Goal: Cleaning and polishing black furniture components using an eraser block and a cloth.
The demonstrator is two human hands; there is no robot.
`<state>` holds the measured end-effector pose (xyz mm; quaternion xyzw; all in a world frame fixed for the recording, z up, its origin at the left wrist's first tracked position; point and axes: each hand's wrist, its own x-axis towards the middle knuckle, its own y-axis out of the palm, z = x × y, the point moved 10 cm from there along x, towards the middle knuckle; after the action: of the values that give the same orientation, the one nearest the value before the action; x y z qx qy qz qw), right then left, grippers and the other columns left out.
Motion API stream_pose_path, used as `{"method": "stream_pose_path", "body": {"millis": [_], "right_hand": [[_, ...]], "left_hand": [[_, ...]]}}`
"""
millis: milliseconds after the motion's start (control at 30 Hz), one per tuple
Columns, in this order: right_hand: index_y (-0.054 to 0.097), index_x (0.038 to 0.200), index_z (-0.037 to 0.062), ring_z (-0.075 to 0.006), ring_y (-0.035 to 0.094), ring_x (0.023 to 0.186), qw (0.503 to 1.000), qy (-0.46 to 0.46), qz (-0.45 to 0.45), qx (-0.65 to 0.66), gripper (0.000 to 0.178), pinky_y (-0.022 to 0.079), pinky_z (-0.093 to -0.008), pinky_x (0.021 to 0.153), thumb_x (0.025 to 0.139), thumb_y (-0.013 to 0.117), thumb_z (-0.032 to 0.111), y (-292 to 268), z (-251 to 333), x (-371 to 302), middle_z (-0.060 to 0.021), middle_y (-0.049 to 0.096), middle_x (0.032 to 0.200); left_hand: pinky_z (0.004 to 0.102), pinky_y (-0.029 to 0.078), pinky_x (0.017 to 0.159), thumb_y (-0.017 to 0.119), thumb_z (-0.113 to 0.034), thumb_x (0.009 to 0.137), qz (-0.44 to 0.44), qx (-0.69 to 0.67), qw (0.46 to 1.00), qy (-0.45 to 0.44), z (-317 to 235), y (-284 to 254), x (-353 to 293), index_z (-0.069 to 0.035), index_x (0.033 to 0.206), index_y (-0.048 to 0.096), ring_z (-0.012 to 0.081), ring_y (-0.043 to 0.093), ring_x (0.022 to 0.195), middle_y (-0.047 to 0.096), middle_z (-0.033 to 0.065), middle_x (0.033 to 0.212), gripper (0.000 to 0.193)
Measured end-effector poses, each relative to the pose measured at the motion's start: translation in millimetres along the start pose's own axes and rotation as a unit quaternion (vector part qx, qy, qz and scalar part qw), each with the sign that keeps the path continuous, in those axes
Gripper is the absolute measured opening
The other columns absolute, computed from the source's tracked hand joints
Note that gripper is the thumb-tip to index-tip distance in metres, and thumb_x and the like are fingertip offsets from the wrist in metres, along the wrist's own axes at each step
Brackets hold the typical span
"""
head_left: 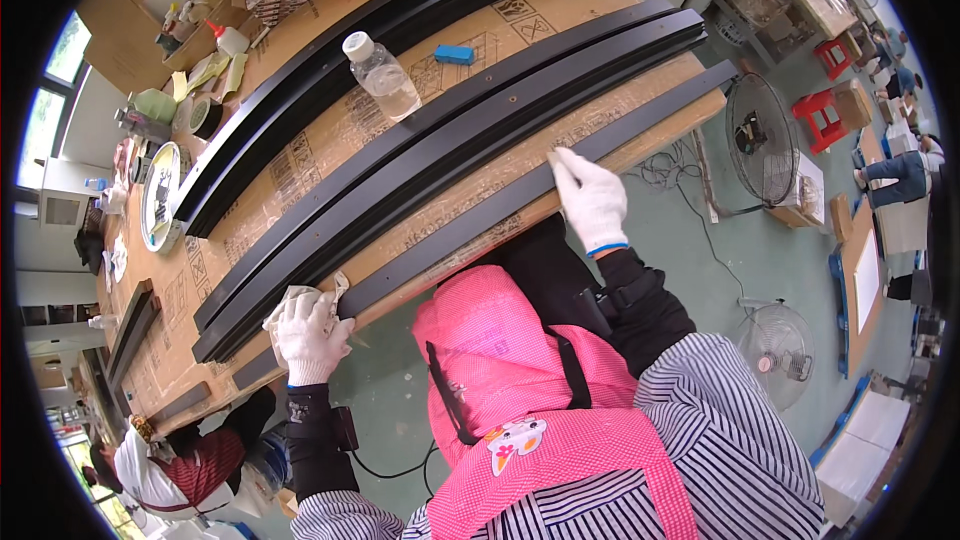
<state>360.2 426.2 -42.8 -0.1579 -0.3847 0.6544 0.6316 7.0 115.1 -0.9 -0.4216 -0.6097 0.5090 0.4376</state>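
Observation:
A long dark grey flat strip (470,208) lies along the near edge of the cardboard-covered table. My left hand (308,335), in a white glove, is closed on a pale crumpled cloth (342,290) and presses it on the strip toward its left end. Farther right, my right hand (592,202), also gloved, grips the strip's edge, its fingertips on the top face. Just beyond the strip lie dark grooved profiles (450,155), side by side. A clear bottle with a white cap (385,80) and a small blue block (454,55) stand behind them.
Another pair of dark profiles (330,60) lies farther back. A round white tray (160,195), a red-tipped bottle (230,38) and a box of bottles (195,15) are at the left. Fans (765,135), red stools (820,120) and cables are on the right. A person (180,465) is at lower left.

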Motion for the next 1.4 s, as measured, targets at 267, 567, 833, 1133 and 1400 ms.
{"method": "stream_pose_path", "body": {"millis": [267, 567, 833, 1133, 1400], "right_hand": [[0.074, 0.113, 0.0244, -0.0331, 0.069, 0.068, 0.975, -0.137, 0.17, -0.049, 0.018, 0.055, -0.0466, 0.061, 0.098, 0.069, 0.033, 55, 103, -72, -0.0057, 0.069, 0.077], [0.078, 0.105, 0.0198, -0.0365, 0.074, 0.087, 0.994, 0.003, -0.037, -0.103, 0.035, 0.058, -0.0448, 0.072, 0.106, 0.055, 0.046, -44, -33, 45, -0.0108, 0.077, 0.093], [0.072, 0.114, 0.0256, -0.033, 0.072, 0.076, 0.986, -0.124, 0.053, -0.102, 0.02, 0.057, -0.0467, 0.066, 0.102, 0.061, 0.037, 5, 25, 1, -0.0082, 0.072, 0.082], [0.078, 0.123, 0.0078, -0.0343, 0.073, 0.11, 0.982, 0.13, -0.1, -0.096, 0.041, 0.056, -0.0389, 0.098, 0.103, 0.064, 0.041, -121, -147, 95, -0.0167, 0.077, 0.119], [0.064, 0.098, 0.0214, -0.0264, 0.071, 0.066, 0.973, -0.206, 0.093, -0.044, 0.006, 0.055, -0.0411, 0.055, 0.097, 0.066, 0.027, 20, 92, -49, -0.003, 0.063, 0.072]], "left_hand": [[0.0478, 0.049, 0.099, 0.083, -0.032, 0.069, -0.007, -0.009, 1.0, 0.001, 1, 0, 2, -0.006, 0.109, 0.075, 0.0343, 0.063, 0.114, 0.07, 0.0103, 0.111, 0.048], [0.0474, 0.051, 0.096, 0.086, -0.034, 0.069, -0.02, -0.077, 0.994, 0.073, -91, 1, 60, -0.008, 0.113, 0.073, 0.0343, 0.064, 0.111, 0.067, 0.0113, 0.113, 0.053], [0.0483, 0.049, 0.088, 0.084, -0.032, 0.075, -0.036, -0.079, 0.992, 0.092, -201, 31, 133, -0.009, 0.11, 0.071, 0.0343, 0.062, 0.103, 0.065, 0.0111, 0.104, 0.044], [0.0482, 0.05, 0.091, 0.083, -0.027, 0.072, -0.032, -0.063, 0.996, 0.053, -99, 9, 68, -0.01, 0.107, 0.073, 0.0328, 0.064, 0.105, 0.068, 0.0099, 0.106, 0.04], [0.0473, 0.05, 0.096, 0.085, -0.025, 0.065, -0.03, -0.039, 0.999, 0.011, -44, 3, 30, -0.009, 0.104, 0.076, 0.0338, 0.066, 0.106, 0.07, 0.0097, 0.107, 0.044]]}}
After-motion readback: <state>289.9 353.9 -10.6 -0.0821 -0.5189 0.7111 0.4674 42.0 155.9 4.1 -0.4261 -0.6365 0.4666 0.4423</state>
